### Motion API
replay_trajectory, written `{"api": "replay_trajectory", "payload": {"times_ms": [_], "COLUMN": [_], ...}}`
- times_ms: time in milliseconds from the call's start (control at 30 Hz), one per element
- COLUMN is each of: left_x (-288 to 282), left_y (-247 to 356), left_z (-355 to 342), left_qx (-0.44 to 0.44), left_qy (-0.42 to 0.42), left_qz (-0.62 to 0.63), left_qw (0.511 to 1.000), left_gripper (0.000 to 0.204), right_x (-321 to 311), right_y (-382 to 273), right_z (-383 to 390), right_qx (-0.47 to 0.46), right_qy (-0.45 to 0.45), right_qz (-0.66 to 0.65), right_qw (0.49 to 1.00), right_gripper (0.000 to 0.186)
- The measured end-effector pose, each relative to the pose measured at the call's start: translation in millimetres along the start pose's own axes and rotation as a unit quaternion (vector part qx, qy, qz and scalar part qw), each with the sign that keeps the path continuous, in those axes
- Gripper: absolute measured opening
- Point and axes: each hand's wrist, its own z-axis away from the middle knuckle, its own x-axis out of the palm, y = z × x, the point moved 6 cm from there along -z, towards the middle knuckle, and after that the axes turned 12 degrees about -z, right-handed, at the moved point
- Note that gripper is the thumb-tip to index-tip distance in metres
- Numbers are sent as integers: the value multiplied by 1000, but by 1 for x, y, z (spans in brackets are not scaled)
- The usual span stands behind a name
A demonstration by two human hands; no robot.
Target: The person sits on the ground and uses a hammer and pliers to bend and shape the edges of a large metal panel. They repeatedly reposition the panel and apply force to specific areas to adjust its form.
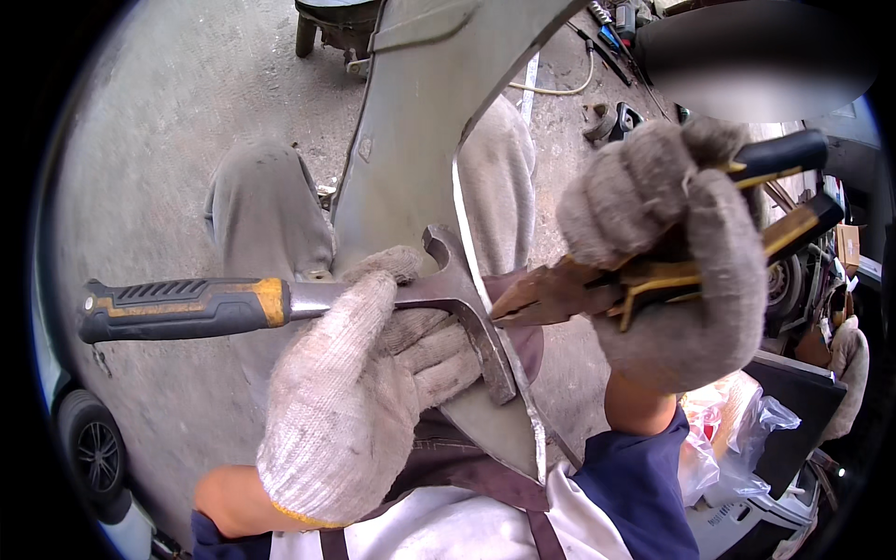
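Note:
A grey curved sheet panel [411, 159], like a car fender, runs from the top of the view down to my lap between my knees. My left hand [345, 401], in a knitted work glove, pinches the neck of a claw hammer [187, 306] close to its head. The hammer lies sideways across the panel, its black and yellow handle pointing left and its steel head by the panel's right edge. In my gloved right hand [681, 252] are pliers [551, 294] with rusty jaws and black and yellow handles. Their tip meets or nearly meets that edge; I cannot tell whether it grips it.
Behind the panel is part of a vehicle [341, 33]. A car wheel [91, 443] shows at lower left. To the right are a clear plastic bag [728, 429], a dark flat box [793, 411] and assorted tools on the concrete ground. A dark blurred shape [756, 56] covers the upper right.

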Motion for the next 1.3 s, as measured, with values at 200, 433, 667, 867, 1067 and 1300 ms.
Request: {"api": "replay_trajectory", "payload": {"times_ms": [200, 433, 667, 867, 1067, 1300], "left_x": [4, 3, 3, 1, -6, 3], "left_y": [1, 3, 4, 2, -5, -2], "left_z": [0, 1, 3, 3, -1, 5], "left_qx": [5, -6, 5, -3, -16, 4], "left_qy": [6, -16, -3, 6, 20, 14], "left_qz": [-1, 14, -10, -6, -21, -1], "left_qw": [1000, 1000, 1000, 1000, 999, 1000], "left_gripper": [40, 39, 39, 39, 38, 35], "right_x": [-5, -14, 3, 6, -4, 31], "right_y": [-10, -12, 11, 3, 15, -3], "right_z": [0, 7, 10, 2, 33, 0], "right_qx": [-62, -111, 3, -48, 26, -5], "right_qy": [21, 131, 33, 22, 118, 53], "right_qz": [5, 82, 8, 10, 124, 36], "right_qw": [998, 982, 999, 999, 985, 998], "right_gripper": [27, 20, 25, 20, 22, 35]}}
